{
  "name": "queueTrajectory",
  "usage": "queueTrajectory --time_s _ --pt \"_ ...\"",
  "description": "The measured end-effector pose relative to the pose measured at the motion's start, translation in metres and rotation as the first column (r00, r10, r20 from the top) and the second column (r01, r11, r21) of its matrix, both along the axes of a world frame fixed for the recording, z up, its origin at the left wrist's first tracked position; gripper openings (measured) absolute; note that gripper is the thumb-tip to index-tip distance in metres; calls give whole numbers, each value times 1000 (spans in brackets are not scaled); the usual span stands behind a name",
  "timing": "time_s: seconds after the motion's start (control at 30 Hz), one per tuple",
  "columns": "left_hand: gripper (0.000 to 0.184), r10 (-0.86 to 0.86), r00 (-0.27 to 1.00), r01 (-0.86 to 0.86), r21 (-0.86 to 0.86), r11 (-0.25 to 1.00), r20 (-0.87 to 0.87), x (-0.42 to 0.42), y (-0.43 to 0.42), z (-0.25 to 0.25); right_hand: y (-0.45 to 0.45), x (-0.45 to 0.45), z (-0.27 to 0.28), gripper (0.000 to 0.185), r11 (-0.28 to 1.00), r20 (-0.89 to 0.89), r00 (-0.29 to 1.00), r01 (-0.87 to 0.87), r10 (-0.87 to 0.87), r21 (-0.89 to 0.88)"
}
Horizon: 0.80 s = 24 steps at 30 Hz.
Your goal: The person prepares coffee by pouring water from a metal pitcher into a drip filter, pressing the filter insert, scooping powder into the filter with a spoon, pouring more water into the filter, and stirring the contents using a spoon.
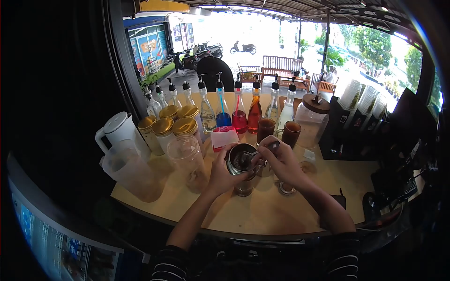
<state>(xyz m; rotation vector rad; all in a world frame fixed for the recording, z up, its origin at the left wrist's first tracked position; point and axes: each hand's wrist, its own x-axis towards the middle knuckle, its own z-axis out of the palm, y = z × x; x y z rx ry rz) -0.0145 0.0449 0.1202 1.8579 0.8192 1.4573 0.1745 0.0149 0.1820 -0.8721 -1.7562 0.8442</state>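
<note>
My left hand (pixel 222 172) is wrapped round a metal cup (pixel 231 167), tilted so that its open mouth faces me. Dark brown stuff shows inside. Between the fingers of my right hand (pixel 283 165) is a spoon (pixel 273 145), its lower end reaching into the cup. A clear glass (pixel 243 189) stands on the table just below the cup. Behind my right hand are two glass mugs of brown drink, one on the left (pixel 266 127) and one on the right (pixel 291 133).
A row of pump bottles (pixel 239 121) lines the table's (pixel 267 213) back. Gold-lidded jars (pixel 163 131), a clear plastic container (pixel 186 161), a frosted jug (pixel 129 171) and a white pitcher (pixel 123 129) stand left. A wooden-lidded jar (pixel 311 122) and stacked cups (pixel 350 96) stand right.
</note>
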Motion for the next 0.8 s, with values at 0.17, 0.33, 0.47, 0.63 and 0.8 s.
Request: queueTrajectory --time_s 0.17,0.33,0.47,0.63,0.8 --pt "82 2 1000 -1 8 1000 -22 -1 2 -6 -8 0 3 13 992 -69 997 -42 34 -118" --pt "83 2 998 -3 -7 1000 -58 -1 0 -5 -6 -4 2 15 998 -66 998 -12 8 -64" --pt "87 -36 998 35 -13 999 -58 -4 1 -6 -2 -8 2 16 1000 -18 1000 5 -5 -8" --pt "84 -12 994 20 73 997 -110 -11 -4 6 -1 -11 5 15 995 52 998 25 -30 98" --pt "59 77 976 -28 233 972 -205 -12 -10 37 1 -12 6 10 978 91 993 56 -76 201"
